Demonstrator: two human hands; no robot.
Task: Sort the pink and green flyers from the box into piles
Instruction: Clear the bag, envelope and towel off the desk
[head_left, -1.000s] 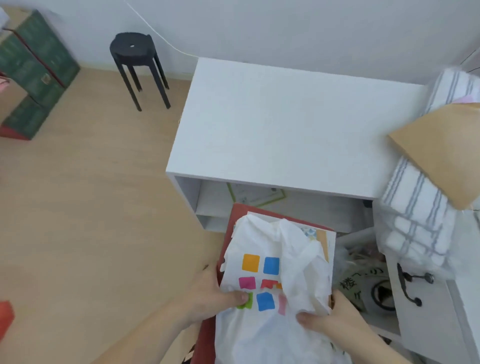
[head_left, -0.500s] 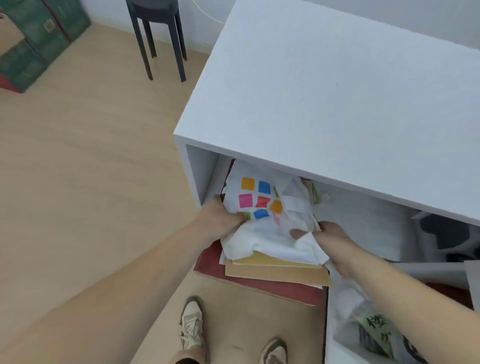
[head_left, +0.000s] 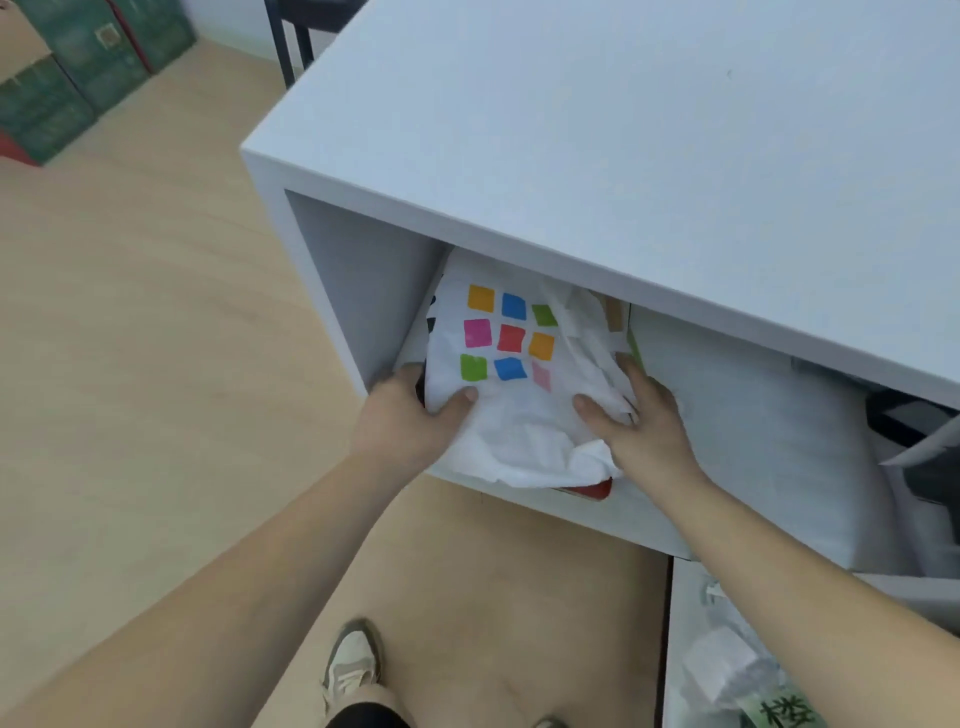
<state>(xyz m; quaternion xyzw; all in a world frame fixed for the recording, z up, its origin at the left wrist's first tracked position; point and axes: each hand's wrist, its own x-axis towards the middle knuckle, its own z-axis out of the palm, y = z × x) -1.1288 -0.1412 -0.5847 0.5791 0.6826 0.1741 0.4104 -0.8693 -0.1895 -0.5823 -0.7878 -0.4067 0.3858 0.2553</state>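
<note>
A white plastic bag (head_left: 519, 415) printed with coloured squares lies on a stack inside the left compartment of the white cabinet (head_left: 571, 130). A red corner of the box (head_left: 592, 488) shows under the bag's front edge. My left hand (head_left: 410, 415) grips the stack's left side, thumb on top of the bag. My right hand (head_left: 634, 421) holds the right side, thumb pressed on the crumpled bag. A green edge of a flyer (head_left: 632, 345) peeks out beside the right fingers. The other flyers are hidden under the bag.
The cabinet's right compartment holds a white padded bundle (head_left: 753, 415) and dark items (head_left: 914, 426). An open drawer with plastic bags (head_left: 737, 675) is at the lower right. A green trunk (head_left: 78, 67) and a black stool's legs (head_left: 291, 47) stand on the wooden floor. My shoe (head_left: 353, 665) is below.
Both hands have pushed the stack with the white bag deeper into the cabinet's left compartment. The red box and the tan sheets, which stuck out in front before, are now almost fully inside.
</note>
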